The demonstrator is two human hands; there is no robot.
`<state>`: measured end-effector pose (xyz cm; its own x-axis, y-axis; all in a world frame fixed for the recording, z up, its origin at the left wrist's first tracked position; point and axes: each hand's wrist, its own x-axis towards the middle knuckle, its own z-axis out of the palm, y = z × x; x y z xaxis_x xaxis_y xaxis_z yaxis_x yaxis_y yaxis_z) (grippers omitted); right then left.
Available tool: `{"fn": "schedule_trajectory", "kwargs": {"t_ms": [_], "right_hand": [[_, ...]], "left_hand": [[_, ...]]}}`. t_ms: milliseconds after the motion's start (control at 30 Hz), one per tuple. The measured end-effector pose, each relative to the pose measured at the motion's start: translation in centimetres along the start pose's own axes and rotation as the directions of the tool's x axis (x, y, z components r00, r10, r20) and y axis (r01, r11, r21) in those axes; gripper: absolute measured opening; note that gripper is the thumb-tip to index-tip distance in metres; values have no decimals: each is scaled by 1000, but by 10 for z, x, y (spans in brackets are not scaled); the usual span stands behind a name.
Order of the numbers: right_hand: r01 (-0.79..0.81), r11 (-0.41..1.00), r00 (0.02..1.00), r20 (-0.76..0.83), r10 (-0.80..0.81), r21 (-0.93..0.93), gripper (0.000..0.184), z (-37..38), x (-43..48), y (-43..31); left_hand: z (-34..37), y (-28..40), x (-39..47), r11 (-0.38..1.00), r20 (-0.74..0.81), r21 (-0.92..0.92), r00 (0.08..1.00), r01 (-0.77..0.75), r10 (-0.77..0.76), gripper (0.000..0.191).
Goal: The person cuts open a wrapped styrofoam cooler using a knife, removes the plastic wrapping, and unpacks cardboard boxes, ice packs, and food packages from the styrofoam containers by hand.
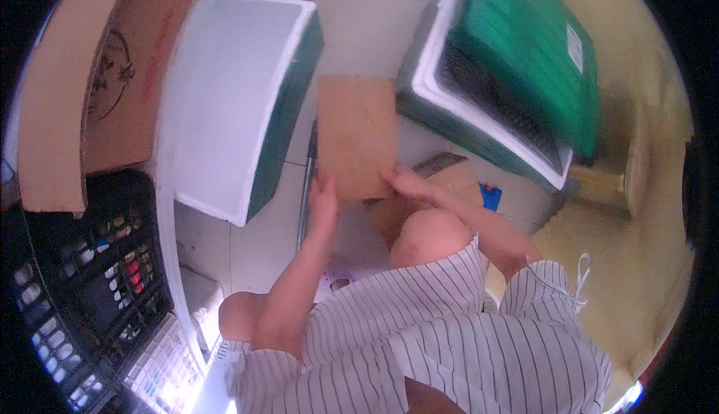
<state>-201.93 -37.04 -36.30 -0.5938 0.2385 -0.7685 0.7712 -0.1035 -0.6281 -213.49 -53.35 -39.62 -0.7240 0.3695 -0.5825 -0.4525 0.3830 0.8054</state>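
A flat brown cardboard piece or box (357, 136) is held between my two hands, its wide face towards me; the picture is too blurred to tell which. My left hand (324, 189) grips its lower left edge. At its lower right edge, my right hand (405, 182) closes on it with the thumb side against the face. Under my right forearm an open cardboard box (449, 181) is partly hidden by my knee.
A white foam-lined green box (224, 99) stands on the left, with a black plastic crate (95, 268) and a large cardboard carton (135, 77) beyond. On the right, a green lid (522, 48) leans on another foam box (477, 116). A blue object (490, 196) lies on the tiled floor.
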Motion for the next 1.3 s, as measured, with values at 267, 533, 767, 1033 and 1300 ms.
{"fn": "schedule_trajectory", "kwargs": {"t_ms": [267, 533, 767, 1033, 1300], "right_hand": [[-174, 953, 920, 386, 68, 246, 66, -51, -54, -79], [-215, 914, 908, 415, 58, 343, 83, -52, -52, -81], [6, 953, 953, -288, -97, -303, 55, -94, -33, 1], [-190, 686, 916, -378, -132, -702, 32, -69, -128, 49], [-414, 748, 822, -566, 62, -519, 35, -71, -128, 116]], "left_hand": [[-1, 193, -33, 578, 211, 745, 940, -331, 267, 45], [22, 139, 5, 493, 172, 718, 812, -491, 557, 48], [65, 141, 17, 642, 196, 605, 869, -472, 454, 42], [2, 129, -16, 499, 143, 720, 807, -481, 573, 43], [-70, 78, -21, 606, 59, 711, 889, -357, 454, 43]]}}
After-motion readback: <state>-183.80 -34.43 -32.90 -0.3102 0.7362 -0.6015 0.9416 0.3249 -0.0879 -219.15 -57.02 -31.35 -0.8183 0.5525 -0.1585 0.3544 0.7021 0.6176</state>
